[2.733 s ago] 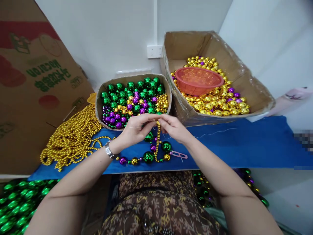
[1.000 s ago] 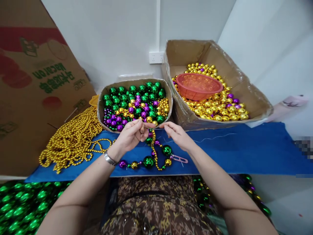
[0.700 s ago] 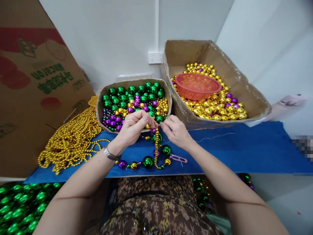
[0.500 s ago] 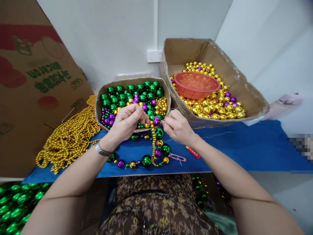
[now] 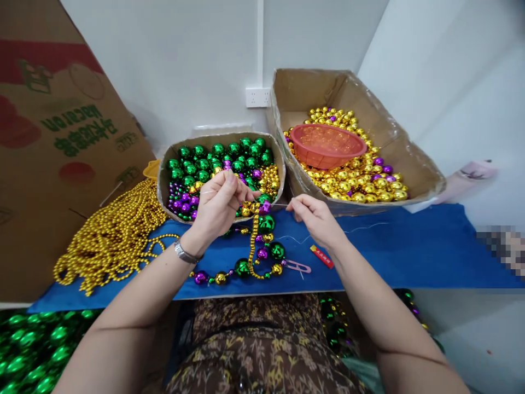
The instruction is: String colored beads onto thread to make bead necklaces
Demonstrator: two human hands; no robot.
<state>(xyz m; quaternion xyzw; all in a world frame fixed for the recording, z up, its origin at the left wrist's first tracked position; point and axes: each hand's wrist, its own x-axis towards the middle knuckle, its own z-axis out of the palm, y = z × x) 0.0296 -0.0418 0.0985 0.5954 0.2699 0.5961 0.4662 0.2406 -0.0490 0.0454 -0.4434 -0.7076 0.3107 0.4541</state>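
Observation:
My left hand [image 5: 219, 203] is closed on the top of a bead strand [image 5: 257, 241] of green, purple and gold balls that hangs down onto the blue cloth [image 5: 410, 246]. A purple bead [image 5: 265, 207] sits at the strand's upper end. My right hand [image 5: 315, 219] pinches a thin thread [image 5: 281, 206] drawn taut to the right of that bead. Both hands hover in front of a small cardboard box [image 5: 164, 175] filled with green, purple and gold beads.
A larger cardboard box [image 5: 414, 158] at the back right holds gold beads and an orange basket [image 5: 326, 145]. A heap of gold bead strings [image 5: 110, 241] lies at left. A pink clip [image 5: 298, 267] and a small red item [image 5: 322, 256] rest on the cloth. Green beads [image 5: 28, 345] fill the lower left.
My right hand has moved right, away from the left hand, drawing the thread out. A purple bead now sits at the strand's top. The left hand stays closed on the strand.

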